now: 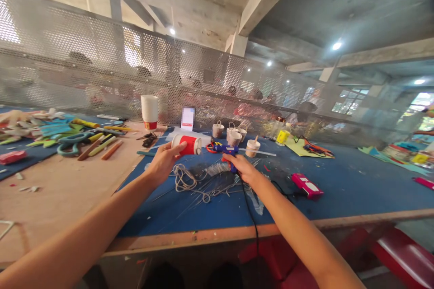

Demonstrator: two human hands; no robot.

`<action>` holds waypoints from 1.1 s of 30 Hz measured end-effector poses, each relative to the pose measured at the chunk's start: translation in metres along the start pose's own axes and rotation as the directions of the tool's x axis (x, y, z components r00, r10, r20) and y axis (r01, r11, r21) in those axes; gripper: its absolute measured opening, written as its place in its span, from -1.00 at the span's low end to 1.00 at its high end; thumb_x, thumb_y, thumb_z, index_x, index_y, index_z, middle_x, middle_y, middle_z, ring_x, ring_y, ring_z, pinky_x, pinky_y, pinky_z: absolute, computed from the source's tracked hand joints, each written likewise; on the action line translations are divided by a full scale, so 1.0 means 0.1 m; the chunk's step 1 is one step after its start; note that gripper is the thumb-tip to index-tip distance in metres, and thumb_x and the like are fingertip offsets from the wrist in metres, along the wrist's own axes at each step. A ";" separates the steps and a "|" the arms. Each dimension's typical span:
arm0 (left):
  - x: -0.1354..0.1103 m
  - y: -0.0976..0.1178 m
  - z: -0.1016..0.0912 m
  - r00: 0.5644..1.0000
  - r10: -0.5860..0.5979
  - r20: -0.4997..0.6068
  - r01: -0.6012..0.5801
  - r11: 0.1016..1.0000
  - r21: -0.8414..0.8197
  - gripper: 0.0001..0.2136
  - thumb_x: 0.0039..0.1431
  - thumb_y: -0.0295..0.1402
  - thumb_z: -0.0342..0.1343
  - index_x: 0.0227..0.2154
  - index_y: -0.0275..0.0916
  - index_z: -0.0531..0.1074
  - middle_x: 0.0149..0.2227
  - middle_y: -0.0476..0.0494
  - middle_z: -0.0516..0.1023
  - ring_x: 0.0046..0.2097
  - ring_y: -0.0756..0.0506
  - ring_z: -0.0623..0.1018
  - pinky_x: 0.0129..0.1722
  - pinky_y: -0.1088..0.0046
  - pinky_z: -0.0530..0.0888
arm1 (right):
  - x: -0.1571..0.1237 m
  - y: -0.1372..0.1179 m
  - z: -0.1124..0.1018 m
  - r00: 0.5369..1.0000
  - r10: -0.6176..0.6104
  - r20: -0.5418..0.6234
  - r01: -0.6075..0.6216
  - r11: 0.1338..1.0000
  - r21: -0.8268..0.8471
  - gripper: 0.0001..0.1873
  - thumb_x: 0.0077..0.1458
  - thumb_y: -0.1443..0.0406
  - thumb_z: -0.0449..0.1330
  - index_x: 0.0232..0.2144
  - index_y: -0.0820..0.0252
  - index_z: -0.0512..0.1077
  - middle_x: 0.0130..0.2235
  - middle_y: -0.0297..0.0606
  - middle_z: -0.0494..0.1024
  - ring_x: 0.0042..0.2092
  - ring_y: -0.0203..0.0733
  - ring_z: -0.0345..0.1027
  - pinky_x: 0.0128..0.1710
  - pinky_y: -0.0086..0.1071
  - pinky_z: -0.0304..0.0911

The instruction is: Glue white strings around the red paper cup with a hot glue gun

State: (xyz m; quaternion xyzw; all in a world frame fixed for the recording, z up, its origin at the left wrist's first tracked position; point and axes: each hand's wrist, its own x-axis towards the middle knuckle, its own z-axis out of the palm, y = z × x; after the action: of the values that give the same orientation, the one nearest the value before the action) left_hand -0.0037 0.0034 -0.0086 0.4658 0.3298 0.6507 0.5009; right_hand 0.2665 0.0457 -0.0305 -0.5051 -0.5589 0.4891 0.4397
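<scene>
My left hand (pixel 164 159) is closed around a red and white paper cup (pixel 191 145), which lies tilted on its side in the air above the blue mat. In my right hand (pixel 242 167) is a blue hot glue gun (pixel 226 149), its nozzle toward the cup and a clear glue stick (pixel 261 151) out of its back. The nozzle tip and the cup are close together; I cannot tell whether they touch. Below both hands lies a tangle of grey cord (pixel 185 178). Behind the glue gun stand several small cups with handles (pixel 234 137).
A stack of paper cups (pixel 149 110) and a white card (pixel 187 119) stand near the perforated metal screen (pixel 111 67). Scissors (pixel 73 142) and markers lie at left. To the right are a yellow-labelled bottle (pixel 283 135) and a pink box (pixel 307 185). A black cable (pixel 251 210) hangs over the table edge.
</scene>
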 end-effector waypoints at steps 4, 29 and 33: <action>0.02 -0.02 -0.01 1.000 0.008 -0.001 -0.008 1.000 -0.012 -0.67 -0.13 -0.16 0.48 -0.32 -0.25 0.66 -0.28 -0.23 0.74 -0.20 -0.22 0.65 -0.17 0.29 0.49 | 0.01 0.03 -0.03 0.998 0.007 -0.067 -0.018 0.988 -0.156 -0.64 -0.05 0.07 0.45 -0.53 0.26 0.54 -0.62 -0.39 0.44 -0.53 -0.33 0.25 -0.49 -0.46 0.16; -0.02 0.00 0.03 0.999 0.007 0.046 -0.006 1.000 -0.030 -0.65 -0.15 -0.14 0.48 -0.34 -0.26 0.66 -0.34 -0.21 0.72 -0.22 -0.21 0.65 -0.17 0.29 0.49 | -0.12 -0.08 -0.16 0.952 -0.205 -0.228 -0.075 0.564 -0.822 -0.58 0.18 0.00 0.30 -0.43 0.26 0.54 -0.13 0.21 0.64 0.10 0.25 0.47 0.00 -0.13 0.29; -0.05 0.01 0.04 0.998 -0.003 0.067 0.004 1.000 -0.023 -0.67 -0.13 -0.15 0.46 -0.37 -0.28 0.66 -0.36 -0.23 0.72 -0.20 -0.25 0.65 -0.18 0.26 0.50 | -0.23 -0.20 0.01 0.940 -0.327 -0.094 0.130 0.601 -0.788 -0.64 0.35 0.04 0.14 -0.19 0.19 0.54 -0.02 -0.01 0.62 0.10 0.01 0.49 0.04 -0.23 0.32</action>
State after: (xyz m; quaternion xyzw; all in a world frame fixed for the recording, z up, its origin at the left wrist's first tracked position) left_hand 0.0000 -0.0018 -0.0074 0.4809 0.3062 0.6376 0.5181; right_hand 0.2651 0.0223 -0.0112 -0.6203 -0.7195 0.0802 0.3017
